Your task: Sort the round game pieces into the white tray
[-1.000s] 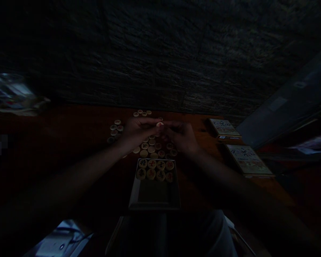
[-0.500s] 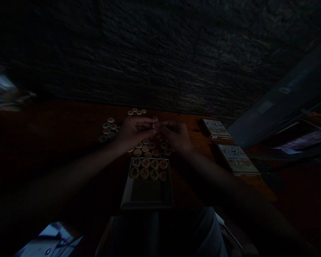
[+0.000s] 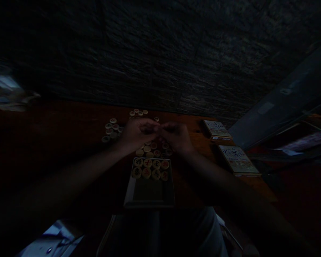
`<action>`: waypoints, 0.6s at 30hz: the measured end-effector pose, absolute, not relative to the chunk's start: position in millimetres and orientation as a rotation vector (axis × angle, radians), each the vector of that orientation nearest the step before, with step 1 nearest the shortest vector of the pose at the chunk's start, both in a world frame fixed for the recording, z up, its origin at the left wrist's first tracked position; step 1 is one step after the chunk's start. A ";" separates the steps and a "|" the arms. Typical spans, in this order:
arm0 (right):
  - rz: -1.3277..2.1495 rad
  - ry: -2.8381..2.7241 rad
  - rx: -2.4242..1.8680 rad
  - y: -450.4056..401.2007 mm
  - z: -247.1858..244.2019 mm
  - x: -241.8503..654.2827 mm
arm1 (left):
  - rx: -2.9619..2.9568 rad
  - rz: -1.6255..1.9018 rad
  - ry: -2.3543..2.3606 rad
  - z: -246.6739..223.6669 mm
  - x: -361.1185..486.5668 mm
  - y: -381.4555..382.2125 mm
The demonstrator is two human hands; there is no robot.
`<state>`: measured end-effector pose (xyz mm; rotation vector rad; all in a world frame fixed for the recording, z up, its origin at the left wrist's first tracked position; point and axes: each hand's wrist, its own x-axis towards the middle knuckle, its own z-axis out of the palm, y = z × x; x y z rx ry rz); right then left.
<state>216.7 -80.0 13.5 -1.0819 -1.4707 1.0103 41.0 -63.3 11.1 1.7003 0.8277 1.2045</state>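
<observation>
My left hand [image 3: 133, 135] and my right hand [image 3: 178, 137] meet fingertip to fingertip above the loose xiangqi pieces. Both are closed in a pinch around a round wooden xiangqi piece, which the fingers now mostly hide. Below my wrists lies a shallow open box [image 3: 128, 194] with two rows of pieces in its far half, marked in red and black characters. Its near half shows a bare bottom. More loose pieces [image 3: 139, 153] lie just beyond the box, under my hands, some blank side up.
Further pieces lie left of my hands [image 3: 113, 135] and near the wall [image 3: 140, 113]. Two printed boxes [image 3: 218, 129] [image 3: 239, 159] rest on the table's right side. A dark stone wall [image 3: 160, 64] rises behind the wooden table [image 3: 69, 121]. The scene is dim.
My hands stay together, with the fingertips slightly shifted, and the pale piece seen between them before is now mostly covered. The view has moved slightly. The pieces in the box are unchanged.
</observation>
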 end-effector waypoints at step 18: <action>1.339 -1.211 -0.990 -82.1 25.3 217.0 | 1.607 1.198 0.807 16.0 35.1 -63.9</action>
